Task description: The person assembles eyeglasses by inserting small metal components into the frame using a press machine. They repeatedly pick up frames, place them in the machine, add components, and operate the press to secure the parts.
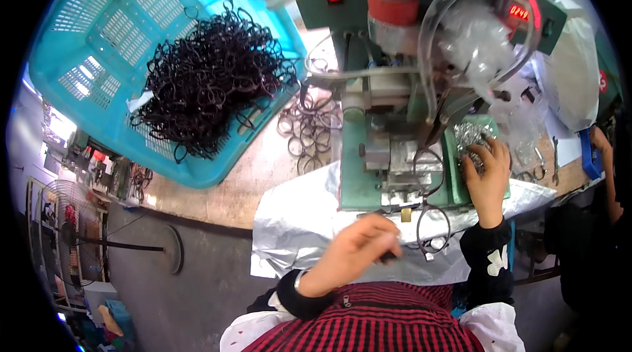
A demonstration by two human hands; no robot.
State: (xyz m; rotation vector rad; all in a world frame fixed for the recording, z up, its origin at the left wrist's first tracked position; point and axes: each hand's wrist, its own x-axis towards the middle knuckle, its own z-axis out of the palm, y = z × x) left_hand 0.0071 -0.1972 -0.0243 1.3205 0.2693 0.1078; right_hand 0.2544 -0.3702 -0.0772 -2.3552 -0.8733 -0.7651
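One desk (197, 204) carries a turquoise basket (72, 112) heaped with dark frames (210, 82) and, to its right, a green machine (388, 85). My left hand (355, 250) hovers before it, fingers curled; my right hand (488, 177), fingers bent and slightly spread, reaches into a green tray (453, 171). Whether either grips anything, I cannot tell. Between them, a round-rimmed frame (449, 228) sits at the machine's fixture (401, 174). Tiny silvery pieces (464, 133) fill the tray.

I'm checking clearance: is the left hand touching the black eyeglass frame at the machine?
Apart. The head view shows silver foil between the left hand and the lower ring of the black eyeglass frame.
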